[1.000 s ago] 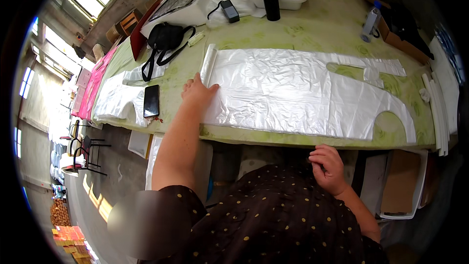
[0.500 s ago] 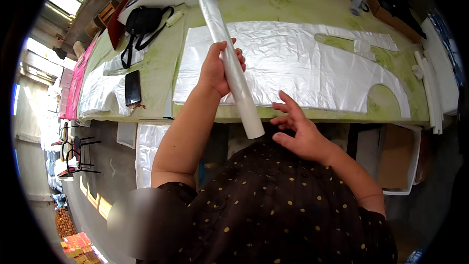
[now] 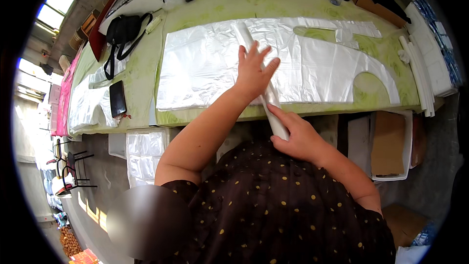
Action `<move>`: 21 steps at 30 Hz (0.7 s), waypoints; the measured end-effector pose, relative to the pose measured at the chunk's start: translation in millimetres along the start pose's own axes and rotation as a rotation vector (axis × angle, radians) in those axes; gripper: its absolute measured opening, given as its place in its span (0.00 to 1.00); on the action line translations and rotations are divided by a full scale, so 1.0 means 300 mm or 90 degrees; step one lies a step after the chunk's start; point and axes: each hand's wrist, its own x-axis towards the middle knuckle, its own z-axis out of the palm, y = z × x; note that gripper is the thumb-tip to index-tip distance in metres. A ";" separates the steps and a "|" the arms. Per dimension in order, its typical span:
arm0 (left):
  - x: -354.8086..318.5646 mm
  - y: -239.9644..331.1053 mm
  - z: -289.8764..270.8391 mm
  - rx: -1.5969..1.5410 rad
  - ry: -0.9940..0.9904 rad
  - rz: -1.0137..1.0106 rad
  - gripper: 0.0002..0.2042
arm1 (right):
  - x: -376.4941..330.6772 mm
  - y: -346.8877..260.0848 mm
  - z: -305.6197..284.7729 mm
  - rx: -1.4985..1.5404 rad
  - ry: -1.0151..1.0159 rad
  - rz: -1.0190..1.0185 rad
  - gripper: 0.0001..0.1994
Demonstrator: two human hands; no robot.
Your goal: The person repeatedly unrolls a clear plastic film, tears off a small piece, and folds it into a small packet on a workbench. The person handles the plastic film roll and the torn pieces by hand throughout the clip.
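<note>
A long white roll of thin plastic [image 3: 272, 99] slants over the near edge of the table, its far end lying above a flat, shiny white plastic apron [image 3: 205, 63]. My left hand [image 3: 255, 72] is laid across the roll's middle with its fingers spread apart. Around the roll's near end, close to my body, the fingers and thumb of my right hand [image 3: 299, 138] are closed. The apron has cut-outs and strap-like strips at its right end.
On the left of the green-covered table [image 3: 195, 19] are a phone [image 3: 117, 99], a black bag [image 3: 123, 30] and another plastic piece [image 3: 90, 105]. Thin white rolls [image 3: 415, 76] lie at the right edge. A bin with cardboard [image 3: 387, 144] stands below.
The roll has come down from a raised hold to lie over the apron. My left hand has opened and spread on it. My right hand has closed on its near end.
</note>
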 end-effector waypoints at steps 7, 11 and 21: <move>0.153 -0.125 -0.163 -0.260 0.072 -0.219 0.31 | -0.128 0.051 -0.055 0.022 0.034 0.085 0.44; 0.254 -0.168 -0.245 -0.297 -0.156 -0.381 0.35 | -0.155 0.028 -0.092 0.012 0.007 0.123 0.46; 0.394 -0.195 -0.178 -0.282 -0.270 -0.534 0.12 | -0.173 0.036 -0.125 0.043 -0.018 0.190 0.50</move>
